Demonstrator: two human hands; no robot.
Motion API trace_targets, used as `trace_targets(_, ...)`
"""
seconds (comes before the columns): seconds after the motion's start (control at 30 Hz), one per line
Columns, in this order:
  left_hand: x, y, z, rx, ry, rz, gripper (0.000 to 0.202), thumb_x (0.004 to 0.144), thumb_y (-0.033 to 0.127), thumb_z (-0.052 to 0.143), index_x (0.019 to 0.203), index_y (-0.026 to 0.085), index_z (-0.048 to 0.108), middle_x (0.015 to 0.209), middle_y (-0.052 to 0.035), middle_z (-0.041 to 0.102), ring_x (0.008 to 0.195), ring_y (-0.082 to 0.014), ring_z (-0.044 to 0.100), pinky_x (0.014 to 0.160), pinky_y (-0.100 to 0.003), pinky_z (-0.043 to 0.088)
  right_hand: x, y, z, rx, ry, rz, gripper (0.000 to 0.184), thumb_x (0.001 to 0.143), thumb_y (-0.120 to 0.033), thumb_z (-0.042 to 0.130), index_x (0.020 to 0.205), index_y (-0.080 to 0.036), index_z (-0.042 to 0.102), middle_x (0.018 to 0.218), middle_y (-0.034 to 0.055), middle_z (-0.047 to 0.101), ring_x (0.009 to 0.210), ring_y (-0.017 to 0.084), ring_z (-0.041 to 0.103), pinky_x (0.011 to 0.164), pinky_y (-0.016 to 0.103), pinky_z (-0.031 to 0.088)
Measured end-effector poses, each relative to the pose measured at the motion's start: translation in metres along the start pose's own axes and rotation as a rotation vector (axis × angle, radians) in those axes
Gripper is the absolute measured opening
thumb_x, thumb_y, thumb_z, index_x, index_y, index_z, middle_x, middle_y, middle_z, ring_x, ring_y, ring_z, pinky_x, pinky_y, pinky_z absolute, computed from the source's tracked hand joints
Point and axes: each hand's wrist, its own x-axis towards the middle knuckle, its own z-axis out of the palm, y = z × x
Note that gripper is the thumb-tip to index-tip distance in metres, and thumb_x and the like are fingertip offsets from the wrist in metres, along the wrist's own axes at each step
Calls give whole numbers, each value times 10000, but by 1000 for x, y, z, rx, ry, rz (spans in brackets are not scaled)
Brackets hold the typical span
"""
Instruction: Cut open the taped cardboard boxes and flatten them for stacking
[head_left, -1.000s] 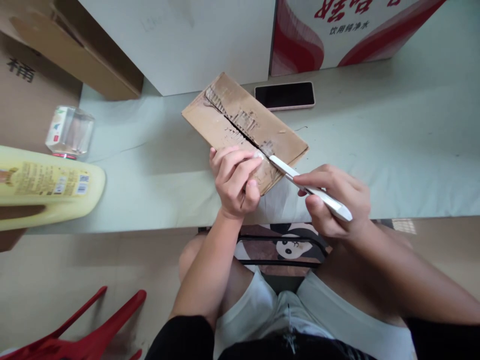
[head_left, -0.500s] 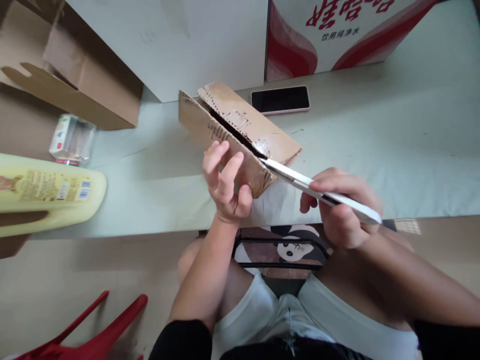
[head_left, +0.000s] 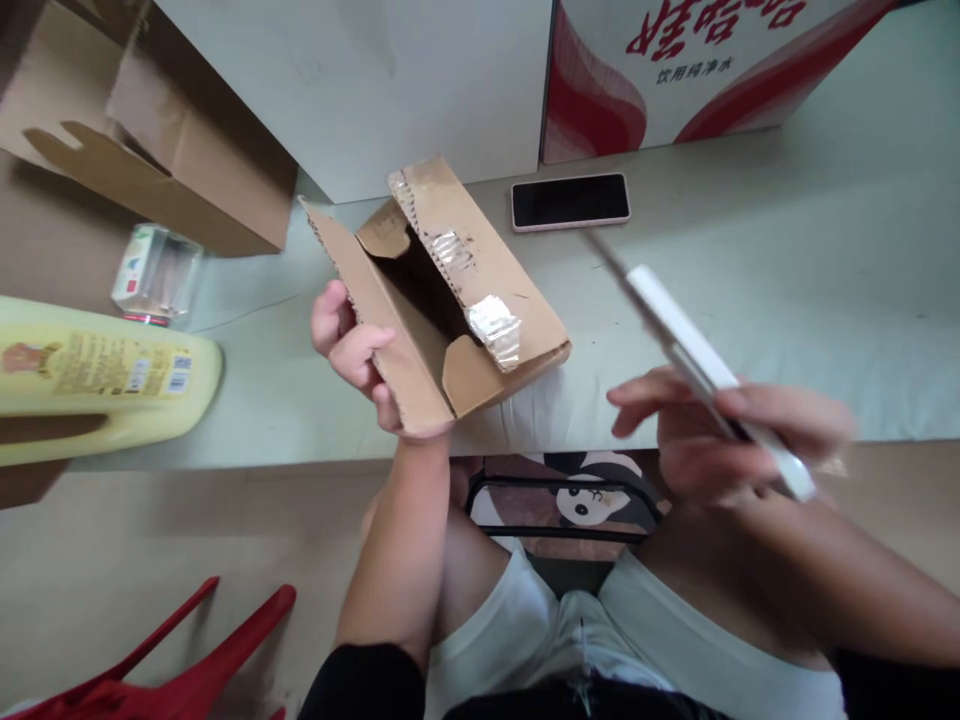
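A small cardboard box [head_left: 510, 290] is tilted above the table's front part, its long flap folded outward and its dark inside showing. Torn edges and strips of shiny tape mark the opening. My left hand [head_left: 356, 350] grips the opened flap from the left side, thumb on the inner face. In my right hand [head_left: 727, 430] is a white utility knife [head_left: 697, 345], held by its handle. Its thin blade points up and left, blurred by motion, apart from the box.
A phone [head_left: 570, 202] lies behind the box. White cartons [head_left: 360, 90] stand along the back. On the left are a larger open cardboard box [head_left: 217, 180], a clear plastic package [head_left: 161, 275] and a yellow bottle [head_left: 150, 390]. A red chair [head_left: 225, 650] is at lower left.
My left hand has moved left and pulled the flap outward, so the narrow slit is now a wide opening. The knife has come out of the box and moved to the right.
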Motion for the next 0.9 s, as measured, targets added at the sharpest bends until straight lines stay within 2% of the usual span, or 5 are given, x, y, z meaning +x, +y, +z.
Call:
trace_targets(0.13,5,-1,-6,-28,74,-254,272,950,505,279,898,283,427,1288,13,587,1312,-262,541,1135,-509,405,13,20,2,-346,94,135,174,958,-356,515,1063,-256,611,871,60,697,808,229,705,726,402,580)
trace_targets(0.27,7,1,-16,109,8,-513,360,922,615,242,992,303,408,1179,-29,610,1197,-272,615,1027,-445,493,23,41,8,-707,-129,440,357,895,-419,555,1169,-201,625,1038,127,681,803,250,654,623,371,492)
trace_targets(0.43,10,-7,-27,68,-29,-658,406,872,671,319,1022,312,435,1232,-33,624,1204,-270,634,1030,-431,530,21,49,11,-821,-372,645,472,922,-525,482,1201,-184,651,1096,179,647,842,303,637,654,423,507)
trace_targets(0.67,8,-27,-48,53,-129,-798,581,802,793,367,1084,317,545,1357,-53,642,1333,-306,591,1062,-454,547,15,51,15,-852,-318,402,419,925,-407,528,1213,-162,708,1390,222,554,1388,464,444,1057,633,447)
trace_targets(0.9,3,-38,-51,-205,-6,-1275,327,785,549,572,964,276,570,1103,-38,712,1056,-246,707,788,-362,604,12,59,20,-678,-401,229,529,923,-446,513,1352,-164,645,1434,179,584,1493,438,376,1202,649,361)
